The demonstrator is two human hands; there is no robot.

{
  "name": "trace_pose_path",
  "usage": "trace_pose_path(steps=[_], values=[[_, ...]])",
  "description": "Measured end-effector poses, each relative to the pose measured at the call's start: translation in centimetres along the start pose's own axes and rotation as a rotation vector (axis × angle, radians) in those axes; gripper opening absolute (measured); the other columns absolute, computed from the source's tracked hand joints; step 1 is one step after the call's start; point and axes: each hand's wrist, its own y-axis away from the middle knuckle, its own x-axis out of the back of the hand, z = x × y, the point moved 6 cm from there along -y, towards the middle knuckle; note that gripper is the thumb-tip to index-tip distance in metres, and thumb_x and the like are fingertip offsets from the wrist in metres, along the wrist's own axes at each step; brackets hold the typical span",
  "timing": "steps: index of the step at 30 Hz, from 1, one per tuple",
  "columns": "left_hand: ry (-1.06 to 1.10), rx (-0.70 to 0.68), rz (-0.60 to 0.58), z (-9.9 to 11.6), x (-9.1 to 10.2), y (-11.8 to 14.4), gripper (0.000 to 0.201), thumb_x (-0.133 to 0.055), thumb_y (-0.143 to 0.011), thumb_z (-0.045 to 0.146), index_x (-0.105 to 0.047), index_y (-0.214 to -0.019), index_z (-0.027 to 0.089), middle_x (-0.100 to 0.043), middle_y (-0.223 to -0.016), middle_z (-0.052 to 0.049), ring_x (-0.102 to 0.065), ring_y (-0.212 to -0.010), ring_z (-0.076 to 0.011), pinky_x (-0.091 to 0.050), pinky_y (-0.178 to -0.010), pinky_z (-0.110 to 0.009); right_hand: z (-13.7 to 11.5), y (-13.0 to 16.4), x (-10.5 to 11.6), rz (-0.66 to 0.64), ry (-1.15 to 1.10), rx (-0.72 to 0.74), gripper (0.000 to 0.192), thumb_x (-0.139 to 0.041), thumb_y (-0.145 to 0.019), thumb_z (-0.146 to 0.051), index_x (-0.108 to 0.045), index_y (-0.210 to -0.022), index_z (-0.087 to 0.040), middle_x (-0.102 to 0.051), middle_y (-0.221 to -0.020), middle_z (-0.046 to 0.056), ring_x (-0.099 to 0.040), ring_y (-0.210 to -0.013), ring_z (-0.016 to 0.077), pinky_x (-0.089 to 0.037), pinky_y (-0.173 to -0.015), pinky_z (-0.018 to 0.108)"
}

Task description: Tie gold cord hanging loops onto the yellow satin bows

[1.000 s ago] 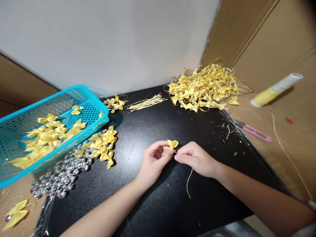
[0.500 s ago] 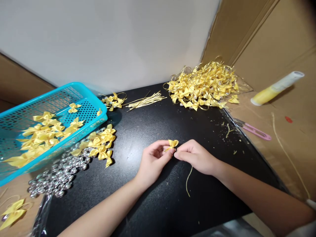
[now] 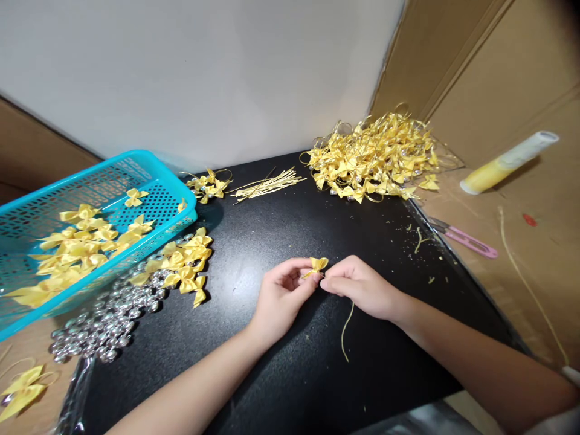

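Note:
Above the middle of the black table (image 3: pixel 290 374), my left hand (image 3: pixel 283 296) pinches a small yellow ribbon bow (image 3: pixel 319 264) between thumb and fingers. My right hand (image 3: pixel 357 287) is closed right beside it, thumb against curled fingers, gripping a thin gold cord (image 3: pixel 347 332). One end of that cord dangles below the right hand. Where cord and bow meet, the fingertips cover most of the detail. To the left lie several yellow bows (image 3: pixel 188 275) next to a heap of silver bells (image 3: pixel 109 320).
A turquoise basket (image 3: pixel 174 220) with yellow bows stands at left. Cut gold cords (image 3: pixel 269 184) lie at the back, beside a large pile of corded bows (image 3: pixel 371 157). At right are pink thread snips (image 3: pixel 471 240) and a yellow-white tube (image 3: pixel 507 163).
Almost nothing differs. Both hands stay together, and the bow has shifted very slightly to the right.

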Motion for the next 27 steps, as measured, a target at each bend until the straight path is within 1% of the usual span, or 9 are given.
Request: trace_pose_path(steps=[12,17,22,27], values=[[0.009,0.003,0.002,-0.02,0.0,0.01,0.014,-0.08,-0.07,0.02,-0.075,-0.084,0.019,-0.075,-0.075,-0.001,-0.065,-0.065,-0.0098,-0.052,-0.064,-0.021,-0.16,0.05,0.02,0.013,0.01,0.01,0.038,-0.049,-0.073,-0.03,-0.024,-0.045,-0.021,-0.016,-0.049,-0.008,-0.014,-0.049,0.0063,-0.013,-0.047,0.026],[-0.004,-0.006,0.007,0.0,0.01,-0.04,0.015,-0.08,-0.07,0.02,-0.075,-0.083,0.019,-0.075,-0.075,-0.001,-0.065,-0.064,-0.0105,-0.053,-0.064,-0.022,-0.05,0.1,0.02,0.022,0.036,0.012,0.039,-0.049,-0.074,-0.03,-0.023,-0.046,-0.021,-0.015,-0.051,-0.007,-0.014,-0.049,0.0065,-0.013,-0.047,0.026],[-0.015,-0.006,-0.006,-0.02,-0.1,-0.04,0.012,-0.079,-0.071,0.019,-0.076,-0.082,0.021,-0.075,-0.076,-0.001,-0.065,-0.065,-0.01,-0.053,-0.064,-0.021,-0.18,0.06,0.03,0.03,0.04,0.021,0.038,-0.048,-0.074,-0.028,-0.023,-0.046,-0.021,-0.015,-0.05,-0.008,-0.014,-0.049,0.0063,-0.013,-0.047,0.027],[-0.063,-0.006,-0.004,0.06,-0.1,-0.02,0.011,-0.079,-0.07,0.02,-0.077,-0.081,0.02,-0.076,-0.076,-0.002,-0.066,-0.066,-0.0124,-0.054,-0.064,-0.023,-0.11,-0.03,0.02,0.016,0.04,0.033,0.038,-0.048,-0.075,-0.027,-0.024,-0.046,-0.021,-0.016,-0.049,-0.008,-0.015,-0.049,0.0067,-0.014,-0.047,0.026]])
